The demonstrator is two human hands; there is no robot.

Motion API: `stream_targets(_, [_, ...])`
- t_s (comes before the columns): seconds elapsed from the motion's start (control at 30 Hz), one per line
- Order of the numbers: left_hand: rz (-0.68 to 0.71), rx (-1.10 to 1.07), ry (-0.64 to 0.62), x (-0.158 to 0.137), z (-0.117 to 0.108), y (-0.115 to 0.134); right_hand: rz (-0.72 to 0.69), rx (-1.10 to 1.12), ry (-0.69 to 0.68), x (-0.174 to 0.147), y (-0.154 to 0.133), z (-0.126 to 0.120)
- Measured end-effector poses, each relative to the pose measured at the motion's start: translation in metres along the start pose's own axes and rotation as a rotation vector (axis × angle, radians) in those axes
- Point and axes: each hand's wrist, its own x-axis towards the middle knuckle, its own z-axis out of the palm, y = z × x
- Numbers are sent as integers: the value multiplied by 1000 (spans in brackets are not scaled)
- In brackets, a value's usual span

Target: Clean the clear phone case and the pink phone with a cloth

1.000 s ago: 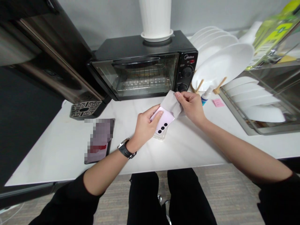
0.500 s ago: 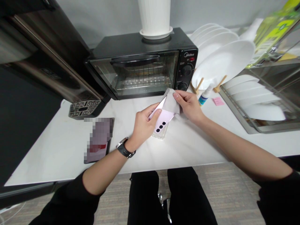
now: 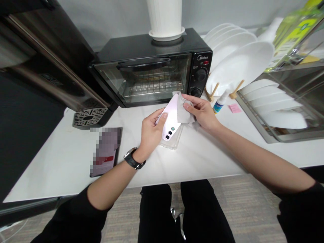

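Note:
A pale lilac smartphone [image 3: 171,116] is tilted in my left hand [image 3: 152,130], its back with three camera lenses facing up. My left thumb lies on the phone's back and the fingers wrap its far edge. In my right hand [image 3: 201,111] is a grey cleaning cloth [image 3: 184,111], pinched under the thumb. The cloth folds over the phone's right edge and touches it. Beneath the phone, a clear phone case [image 3: 174,143] rests on the white counter, partly hidden by the phone.
Behind my hands stands a black toaster oven [image 3: 154,74] with a white pot [image 3: 165,20] on top. To the left are a tablet-like device [image 3: 107,152] and a dark machine's drip tray [image 3: 88,117]. A small spray bottle [image 3: 220,104], pink sticky note [image 3: 234,108] and racked plates [image 3: 240,67] are at right.
The phone has turned more upright and shifted slightly left in my left hand. The cloth has slid from over its upper end to its right edge, showing more of the back.

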Motion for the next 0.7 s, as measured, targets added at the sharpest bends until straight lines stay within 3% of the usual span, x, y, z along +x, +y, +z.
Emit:
stream_targets(0.07, [25, 6, -15, 0, 0, -1, 5, -29, 27, 0, 1, -1])
stream_targets(0.23, [54, 61, -92, -6, 2, -4, -85, -399, 169, -2, -4, -8])
stream_targets(0.5, [38, -39, -19, 3, -1, 0, -221, -279, -82, -6, -2, -1])
stream_targets(0.7, [40, -10, -113, -5, 3, -3, -145, -533, 79, -8, -5, -2])
